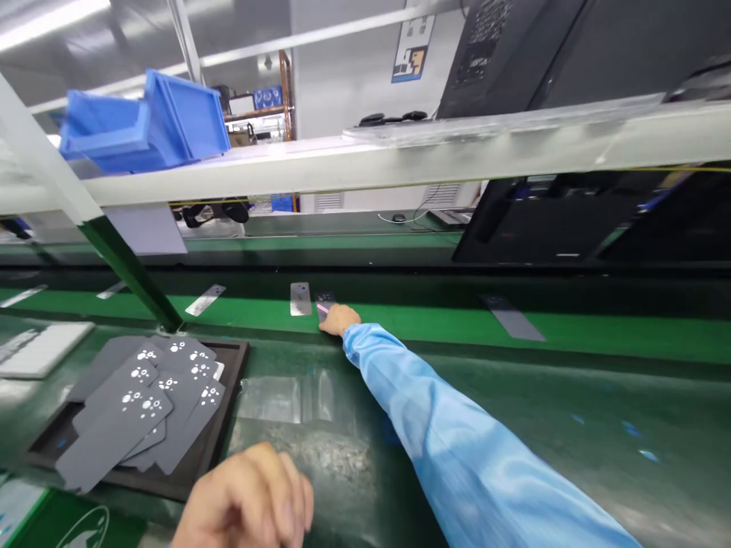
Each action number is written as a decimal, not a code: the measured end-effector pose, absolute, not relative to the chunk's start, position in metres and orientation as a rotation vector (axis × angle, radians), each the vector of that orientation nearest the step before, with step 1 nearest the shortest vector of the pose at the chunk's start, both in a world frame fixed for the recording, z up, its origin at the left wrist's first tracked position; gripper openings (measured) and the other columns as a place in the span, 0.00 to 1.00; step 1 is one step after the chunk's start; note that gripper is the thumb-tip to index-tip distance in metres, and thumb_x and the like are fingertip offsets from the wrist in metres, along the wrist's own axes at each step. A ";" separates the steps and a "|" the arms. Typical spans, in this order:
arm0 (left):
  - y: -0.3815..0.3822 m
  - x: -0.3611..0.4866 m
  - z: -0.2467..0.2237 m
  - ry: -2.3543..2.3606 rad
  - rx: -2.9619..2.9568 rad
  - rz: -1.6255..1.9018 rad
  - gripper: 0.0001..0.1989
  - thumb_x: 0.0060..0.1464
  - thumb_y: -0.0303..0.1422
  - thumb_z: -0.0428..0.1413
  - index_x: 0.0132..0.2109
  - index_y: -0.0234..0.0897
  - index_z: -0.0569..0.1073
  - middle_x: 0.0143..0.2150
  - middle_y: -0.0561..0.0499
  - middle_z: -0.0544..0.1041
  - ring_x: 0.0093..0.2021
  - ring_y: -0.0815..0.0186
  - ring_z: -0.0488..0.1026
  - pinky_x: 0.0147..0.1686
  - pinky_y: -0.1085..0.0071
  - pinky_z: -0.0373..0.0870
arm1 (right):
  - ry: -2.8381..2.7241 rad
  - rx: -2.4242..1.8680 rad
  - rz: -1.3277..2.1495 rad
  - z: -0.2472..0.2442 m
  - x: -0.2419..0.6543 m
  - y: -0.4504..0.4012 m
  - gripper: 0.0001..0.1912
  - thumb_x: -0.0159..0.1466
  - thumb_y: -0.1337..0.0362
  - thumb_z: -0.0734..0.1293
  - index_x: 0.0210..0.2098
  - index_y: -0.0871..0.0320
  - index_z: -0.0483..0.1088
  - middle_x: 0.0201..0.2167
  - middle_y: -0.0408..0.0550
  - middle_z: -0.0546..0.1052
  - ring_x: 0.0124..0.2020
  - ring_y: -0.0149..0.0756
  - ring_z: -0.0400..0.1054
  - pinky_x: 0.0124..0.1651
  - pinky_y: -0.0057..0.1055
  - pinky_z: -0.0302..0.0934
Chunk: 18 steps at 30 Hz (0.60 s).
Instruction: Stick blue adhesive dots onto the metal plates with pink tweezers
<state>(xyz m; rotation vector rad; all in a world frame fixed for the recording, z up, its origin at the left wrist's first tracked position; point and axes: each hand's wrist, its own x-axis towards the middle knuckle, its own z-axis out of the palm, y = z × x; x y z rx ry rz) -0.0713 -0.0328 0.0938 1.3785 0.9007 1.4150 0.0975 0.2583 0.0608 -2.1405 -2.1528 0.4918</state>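
My right hand (341,319), in a light blue sleeve, reaches far forward over the green belt. Its fingers are closed at the near edge of a dark phone back panel (324,297) with camera holes; a small pink strip shows by the fingertips. Just left of it lies a lighter grey phone back panel (300,299). Close to me, my left hand (251,495) hovers over the bench with curled fingers and nothing visible in them. Beyond it on the left, a dark tray (233,396) bears a fanned pile of grey sheets (122,430) with camera-hole cut-outs.
More panels lie along the belt, one left (205,300) and one right (512,317). A slanting post (129,266) rises behind the tray. A white shelf (320,169) crosses above, carrying blue bins (148,122). Clear plastic film (271,399) lies on the bench.
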 end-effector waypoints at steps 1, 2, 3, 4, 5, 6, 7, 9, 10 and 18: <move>-0.026 -0.068 0.100 0.848 1.287 1.448 0.14 0.48 0.48 0.61 0.26 0.46 0.71 0.25 0.52 0.70 0.24 0.66 0.67 0.23 0.67 0.67 | -2.155 -2.116 0.502 0.063 0.095 0.259 0.21 0.52 0.61 0.71 0.43 0.65 0.76 0.43 0.65 0.77 0.46 0.51 0.73 0.44 0.34 0.66; -0.020 -0.063 0.106 0.829 1.169 1.488 0.13 0.46 0.45 0.63 0.26 0.45 0.71 0.25 0.53 0.69 0.24 0.67 0.66 0.25 0.67 0.66 | -2.156 -2.091 0.510 0.064 0.093 0.259 0.19 0.52 0.62 0.71 0.42 0.64 0.77 0.41 0.64 0.78 0.45 0.51 0.73 0.44 0.34 0.67; -0.016 -0.059 0.111 0.828 1.046 1.522 0.12 0.44 0.41 0.65 0.26 0.44 0.71 0.26 0.53 0.69 0.25 0.68 0.66 0.27 0.68 0.66 | -2.155 -2.068 0.514 0.066 0.090 0.259 0.18 0.51 0.63 0.71 0.41 0.63 0.77 0.41 0.64 0.78 0.45 0.51 0.73 0.44 0.34 0.67; -0.013 -0.055 0.115 0.858 0.938 1.547 0.11 0.43 0.38 0.66 0.26 0.42 0.71 0.26 0.54 0.69 0.26 0.69 0.65 0.29 0.69 0.65 | -2.151 -2.046 0.517 0.067 0.087 0.258 0.18 0.51 0.64 0.71 0.41 0.63 0.77 0.40 0.63 0.78 0.45 0.51 0.73 0.44 0.34 0.67; -0.011 -0.051 0.116 0.904 0.868 1.566 0.12 0.41 0.37 0.67 0.26 0.40 0.71 0.26 0.54 0.68 0.27 0.70 0.65 0.30 0.71 0.64 | -2.143 -2.026 0.519 0.068 0.084 0.256 0.18 0.51 0.64 0.71 0.41 0.63 0.77 0.39 0.63 0.79 0.45 0.50 0.74 0.44 0.35 0.67; -0.009 -0.049 0.117 0.940 0.837 1.572 0.13 0.40 0.36 0.67 0.25 0.39 0.70 0.26 0.54 0.68 0.27 0.70 0.65 0.30 0.72 0.63 | -2.132 -2.004 0.520 0.070 0.081 0.254 0.17 0.51 0.65 0.71 0.41 0.63 0.77 0.39 0.63 0.79 0.45 0.50 0.74 0.45 0.35 0.66; -0.008 -0.048 0.115 0.972 0.828 1.574 0.13 0.40 0.36 0.67 0.25 0.38 0.69 0.25 0.54 0.68 0.27 0.70 0.64 0.30 0.73 0.62 | -2.115 -1.981 0.522 0.071 0.078 0.253 0.16 0.52 0.66 0.71 0.41 0.63 0.76 0.39 0.63 0.79 0.45 0.50 0.74 0.46 0.35 0.66; -0.005 -0.050 0.108 1.035 0.840 1.576 0.13 0.40 0.35 0.66 0.26 0.37 0.68 0.26 0.55 0.68 0.28 0.71 0.64 0.30 0.74 0.61 | -2.061 -1.941 0.523 0.076 0.077 0.252 0.14 0.54 0.68 0.69 0.40 0.65 0.76 0.39 0.65 0.78 0.46 0.50 0.73 0.47 0.36 0.65; -0.002 -0.053 0.104 1.068 0.852 1.578 0.13 0.41 0.35 0.65 0.27 0.37 0.68 0.27 0.55 0.68 0.28 0.71 0.64 0.31 0.74 0.61 | -2.023 -1.926 0.524 0.080 0.079 0.252 0.13 0.55 0.69 0.68 0.40 0.66 0.75 0.40 0.67 0.78 0.46 0.51 0.73 0.48 0.37 0.64; 0.045 -0.049 0.070 1.322 1.013 1.389 0.18 0.43 0.38 0.62 0.41 0.40 0.66 0.44 0.48 0.71 0.45 0.62 0.70 0.43 0.68 0.68 | -1.661 -1.854 0.809 0.083 0.133 0.170 0.16 0.60 0.68 0.56 0.40 0.65 0.72 0.15 0.43 0.67 0.18 0.34 0.66 0.20 0.26 0.56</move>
